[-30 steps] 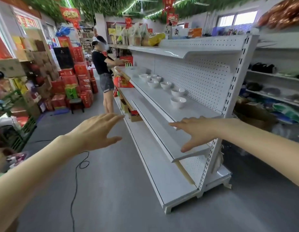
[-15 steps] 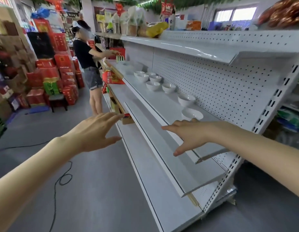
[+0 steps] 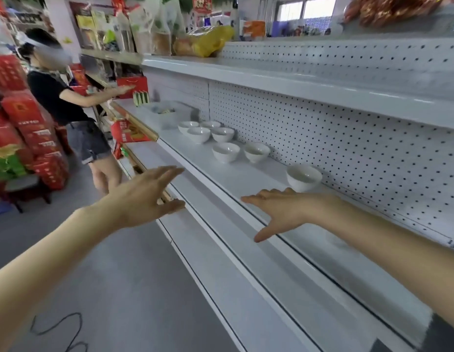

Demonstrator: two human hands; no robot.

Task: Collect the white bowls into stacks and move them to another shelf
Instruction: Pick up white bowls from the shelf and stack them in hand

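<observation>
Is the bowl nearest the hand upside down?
No, upright: the nearest white bowl shows its rim and hollow inside facing up, base on the shelf.

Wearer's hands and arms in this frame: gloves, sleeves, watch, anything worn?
No gloves. The left hand and right hand are bare, with no rings, watch or wristband visible. Both forearms are uncovered. The only clothing in view is what looks like a dark grey sleeve at the bottom right corner, on the right upper arm. No sleeve shows on the left arm.

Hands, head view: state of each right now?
Left hand: open, fingers spread, holding nothing.
Right hand: open, fingers straight, holding nothing.
</observation>
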